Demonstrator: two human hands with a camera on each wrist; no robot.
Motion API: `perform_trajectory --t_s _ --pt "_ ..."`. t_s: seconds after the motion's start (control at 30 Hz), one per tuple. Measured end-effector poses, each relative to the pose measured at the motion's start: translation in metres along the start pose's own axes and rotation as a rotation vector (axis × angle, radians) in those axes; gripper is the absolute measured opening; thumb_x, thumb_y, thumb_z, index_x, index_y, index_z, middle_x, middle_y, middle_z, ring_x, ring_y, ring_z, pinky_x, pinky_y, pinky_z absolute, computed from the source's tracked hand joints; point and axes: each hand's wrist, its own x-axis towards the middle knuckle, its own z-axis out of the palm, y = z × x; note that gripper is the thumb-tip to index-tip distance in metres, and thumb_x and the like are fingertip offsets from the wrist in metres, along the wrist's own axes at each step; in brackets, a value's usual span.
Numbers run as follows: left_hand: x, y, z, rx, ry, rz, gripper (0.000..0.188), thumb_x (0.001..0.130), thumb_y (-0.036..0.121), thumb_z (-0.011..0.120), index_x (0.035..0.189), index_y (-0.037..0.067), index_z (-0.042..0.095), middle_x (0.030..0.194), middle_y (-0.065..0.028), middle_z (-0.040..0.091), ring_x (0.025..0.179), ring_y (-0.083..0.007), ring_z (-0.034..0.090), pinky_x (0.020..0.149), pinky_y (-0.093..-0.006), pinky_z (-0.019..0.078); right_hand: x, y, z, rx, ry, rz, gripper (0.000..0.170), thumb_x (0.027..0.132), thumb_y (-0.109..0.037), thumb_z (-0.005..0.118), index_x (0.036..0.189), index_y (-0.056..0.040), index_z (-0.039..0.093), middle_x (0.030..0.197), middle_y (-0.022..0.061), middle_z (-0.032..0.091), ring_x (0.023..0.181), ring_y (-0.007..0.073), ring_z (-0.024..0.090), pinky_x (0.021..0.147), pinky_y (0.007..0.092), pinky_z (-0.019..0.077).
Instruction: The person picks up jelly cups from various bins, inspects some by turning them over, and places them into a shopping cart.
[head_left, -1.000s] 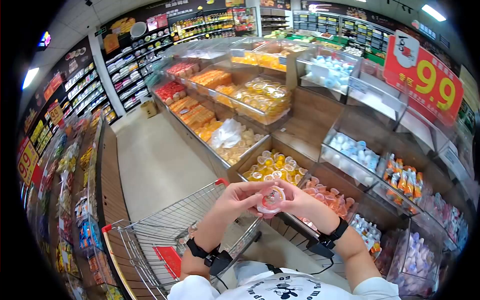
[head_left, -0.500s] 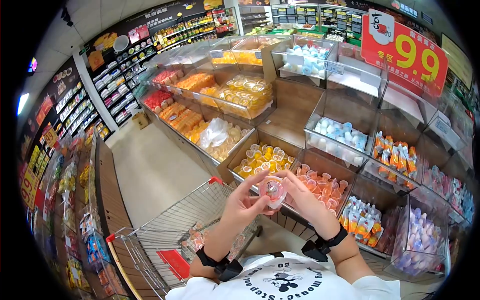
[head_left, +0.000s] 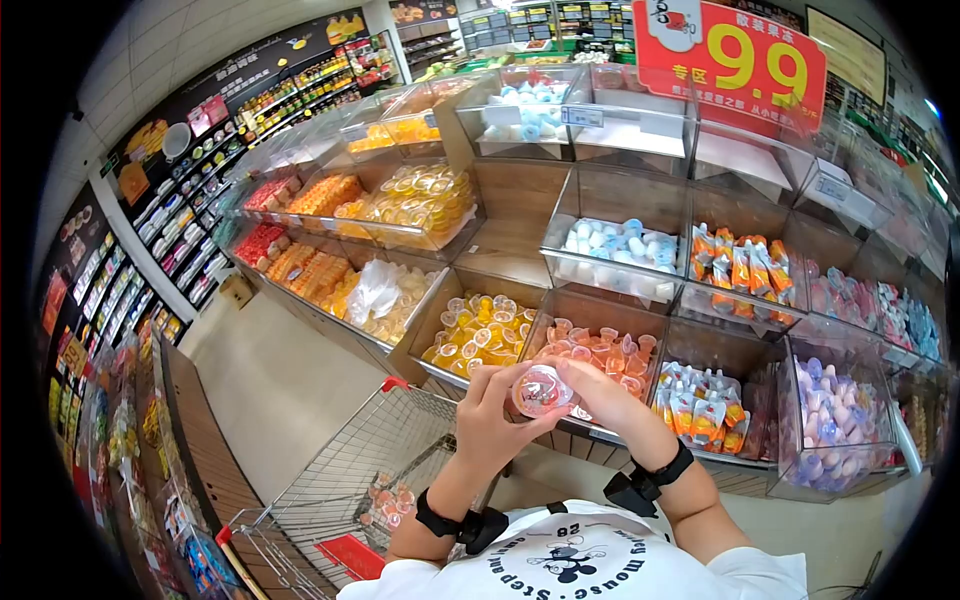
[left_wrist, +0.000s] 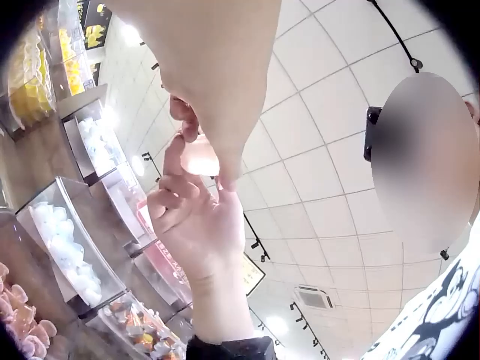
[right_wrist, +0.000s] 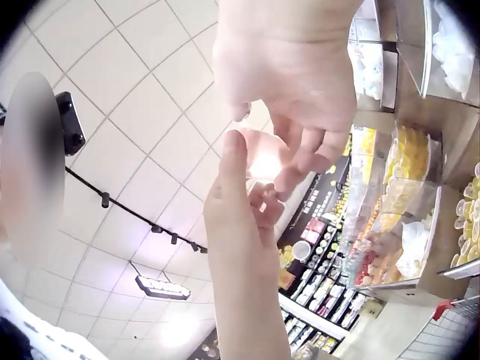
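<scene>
A small pink jelly cup (head_left: 542, 391) with a clear printed lid is held up in front of the white shirt, its lid facing the head camera. My left hand (head_left: 488, 418) grips its left side, with the thumb along the lower edge. On the other side, the fingers of my right hand (head_left: 598, 393) hold the cup near its rim. From below, the left wrist view shows the pale cup (left_wrist: 201, 156) between both hands. Light shines through the cup (right_wrist: 264, 156) in the right wrist view, where fingers hide part of it.
Behind the hands stand bins of yellow jelly cups (head_left: 480, 338) and pink jelly cups (head_left: 610, 358), with orange-and-white pouches (head_left: 705, 412) to the right. A shopping cart (head_left: 345, 455) on the left holds several pink cups (head_left: 388, 503). A white plastic bag (head_left: 373, 290) lies among the bins.
The head view has turned right, so shelves and cart have shifted left. Both hands keep hold of the jelly cup, with the fingers repositioned around its rim.
</scene>
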Motion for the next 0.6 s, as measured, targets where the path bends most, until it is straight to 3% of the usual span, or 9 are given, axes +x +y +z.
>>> perform_trajectory --t_s 0.17,0.27,0.37,0.47,0.53,0.6 --pt "0.001 0.002 0.010 -0.012 0.085 0.057 0.051 0.042 0.017 0.072 0.085 0.006 0.047 0.073 -0.0042 0.042 0.059 -0.0121 0.046 0.045 -0.0199 0.0395 -0.008 0.005 -0.003 -0.253 0.101 -0.150 0.038 0.080 -0.031 0.030 0.096 0.0014 0.042 0.091 0.0065 0.046 0.086 0.0115 0.042 0.075 0.0222 0.0328" --pt "0.001 0.000 0.012 0.008 0.113 0.054 0.050 0.041 0.017 0.072 0.084 0.006 0.047 0.072 -0.0045 0.042 0.060 -0.0136 0.046 0.045 -0.0211 0.0392 -0.004 0.016 -0.007 0.031 0.069 -0.089 0.037 0.080 -0.030 0.031 0.099 0.0013 0.041 0.092 0.0075 0.046 0.088 0.0120 0.041 0.076 0.0230 0.0319" --pt "-0.002 -0.010 0.015 0.022 0.094 -0.017 0.048 0.042 0.019 0.071 0.081 0.006 0.048 0.069 -0.0052 0.043 0.059 -0.0153 0.046 0.046 -0.0230 0.0393 0.002 0.029 -0.004 0.014 0.078 -0.159 0.039 0.080 -0.030 0.031 0.102 0.0003 0.039 0.081 0.0071 0.049 0.076 0.0121 0.047 0.070 0.0215 0.0357" --pt "-0.014 -0.034 0.025 0.012 -0.001 -0.167 0.044 0.044 0.021 0.069 0.078 0.004 0.048 0.068 -0.0063 0.043 0.058 -0.0177 0.046 0.049 -0.0255 0.0394 0.007 0.048 -0.010 -0.098 0.037 0.087 0.039 0.080 -0.031 0.032 0.104 -0.0010 0.038 0.067 0.0050 0.050 0.058 0.0110 0.050 0.056 0.0203 0.0400" --pt "-0.035 -0.060 0.040 -0.002 -0.124 -0.321 0.041 0.044 0.018 0.067 0.076 0.003 0.047 0.068 -0.0078 0.043 0.060 -0.0195 0.045 0.053 -0.0272 0.0383 0.016 0.103 -0.021 0.088 0.129 0.191 0.037 0.080 -0.030 0.032 0.103 -0.0023 0.039 0.061 0.0038 0.049 0.050 0.0099 0.048 0.048 0.0203 0.0395" --pt "-0.065 -0.089 0.056 -0.004 -0.201 -0.355 0.039 0.046 0.019 0.066 0.075 0.002 0.047 0.068 -0.0088 0.043 0.062 -0.0209 0.045 0.055 -0.0282 0.0379 0.013 0.150 -0.026 0.161 0.197 0.301 0.035 0.079 -0.031 0.033 0.100 -0.0035 0.042 0.059 0.0037 0.049 0.046 0.0098 0.048 0.042 0.0207 0.0393"
